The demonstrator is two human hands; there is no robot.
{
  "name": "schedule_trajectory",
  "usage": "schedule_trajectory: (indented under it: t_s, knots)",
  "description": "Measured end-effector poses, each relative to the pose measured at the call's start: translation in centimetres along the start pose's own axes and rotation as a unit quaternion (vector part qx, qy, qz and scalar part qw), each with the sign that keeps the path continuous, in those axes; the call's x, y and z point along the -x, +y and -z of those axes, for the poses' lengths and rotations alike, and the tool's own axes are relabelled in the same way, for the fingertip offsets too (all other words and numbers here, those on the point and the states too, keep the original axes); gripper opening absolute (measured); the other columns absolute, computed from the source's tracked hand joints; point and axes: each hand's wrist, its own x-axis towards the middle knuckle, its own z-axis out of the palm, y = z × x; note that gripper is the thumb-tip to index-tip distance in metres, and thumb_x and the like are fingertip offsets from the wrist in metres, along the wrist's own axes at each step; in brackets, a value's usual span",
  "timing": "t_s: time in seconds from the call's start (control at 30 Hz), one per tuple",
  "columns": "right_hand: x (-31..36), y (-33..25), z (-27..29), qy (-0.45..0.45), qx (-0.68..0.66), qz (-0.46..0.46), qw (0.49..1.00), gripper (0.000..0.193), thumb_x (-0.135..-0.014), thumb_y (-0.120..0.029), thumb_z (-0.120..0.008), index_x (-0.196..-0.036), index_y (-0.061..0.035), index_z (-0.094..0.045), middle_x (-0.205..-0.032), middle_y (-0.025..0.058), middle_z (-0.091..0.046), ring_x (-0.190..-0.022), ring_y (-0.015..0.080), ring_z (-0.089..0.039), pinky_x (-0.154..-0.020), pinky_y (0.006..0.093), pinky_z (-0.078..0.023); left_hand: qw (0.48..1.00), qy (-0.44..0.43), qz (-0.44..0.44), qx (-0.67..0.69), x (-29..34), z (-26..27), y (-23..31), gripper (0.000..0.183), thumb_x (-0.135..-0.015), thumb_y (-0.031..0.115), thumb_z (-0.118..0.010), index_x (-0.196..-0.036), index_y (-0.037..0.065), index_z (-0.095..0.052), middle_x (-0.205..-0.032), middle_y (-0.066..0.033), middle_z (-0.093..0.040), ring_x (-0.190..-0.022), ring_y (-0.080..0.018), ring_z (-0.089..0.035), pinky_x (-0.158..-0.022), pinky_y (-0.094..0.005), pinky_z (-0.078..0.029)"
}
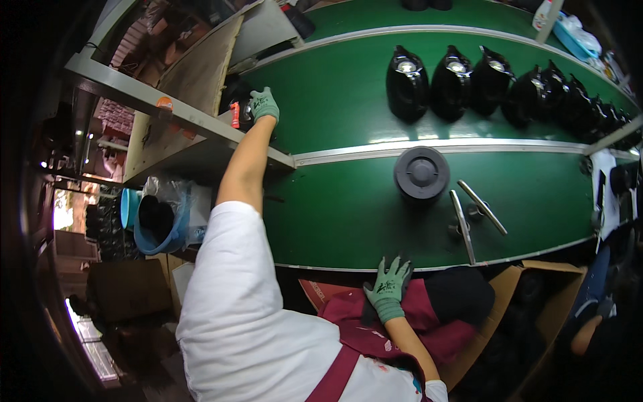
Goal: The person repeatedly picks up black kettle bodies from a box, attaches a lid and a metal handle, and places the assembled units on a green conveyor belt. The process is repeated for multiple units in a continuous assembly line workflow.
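Evidently, the green-gloved left hand [265, 106] rests at a partly hidden glossy black object [246, 116] beside a small red item [234, 114]; its grip cannot be told. The green-gloved right hand [390, 283] spreads empty fingers; firm palm contact should limit slipping

Factory-like workshop, green metal-edged workbench [341, 221], row of matching black jugs [490, 92], open cardboard box [489, 327]

honestly can't tell what that dark thing [246, 116] by your left hand [264, 105] is, it's half hidden (and your far-right black jugs [579, 107] overlap too much to count).
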Motion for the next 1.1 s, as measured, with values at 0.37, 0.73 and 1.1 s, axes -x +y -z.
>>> schedule_trajectory:
  t_s: [0.37,0.73,1.1]
  knots:
    - [4.1,0.6,15.5,0.472,-0.171,0.262,0.825,0.088,-0.077,-0.028,-0.073,-0.151,-0.0057,-0.03,-0.156,0.0219,-0.026,-0.141,0.0458,-0.028,-0.113,0.0559,-0.028,0.741,-0.045,-0.636,0.213,22.9,24.3,0.0,0.03,-0.076,0.01,-0.071,-0.105,0.014,-0.063,-0.111,-0.0107,-0.057,-0.101,-0.0325,-0.06,-0.086,-0.041,-0.052]
    - [12.6,6.2,15.6,0.448,-0.336,0.281,0.78,0.055,-0.063,0.001,-0.084,-0.113,-0.0041,-0.062,-0.127,0.0176,-0.06,-0.116,0.0299,-0.061,-0.093,0.036,-0.049,0.687,-0.096,-0.334,0.638,33.1,28.6,-4.9,0.058,-0.088,0.013,-0.07,-0.138,0.006,-0.042,-0.132,-0.0146,-0.048,-0.122,-0.0263,-0.051,-0.101,-0.0358,-0.045]
    - [23.0,9.5,8.7,0.253,-0.663,0.169,0.684,0.064,-0.077,-0.022,-0.083,-0.128,-0.0032,-0.05,-0.128,0.0091,-0.053,-0.12,0.0185,-0.052,-0.101,0.031,-0.041,0.234,-0.673,0.087,0.696,44.9,16.5,-3.7,0.048,-0.092,0.015,-0.061,-0.137,0.002,-0.053,-0.129,-0.0128,-0.061,-0.114,-0.0213,-0.06,-0.098,-0.0354,-0.05]
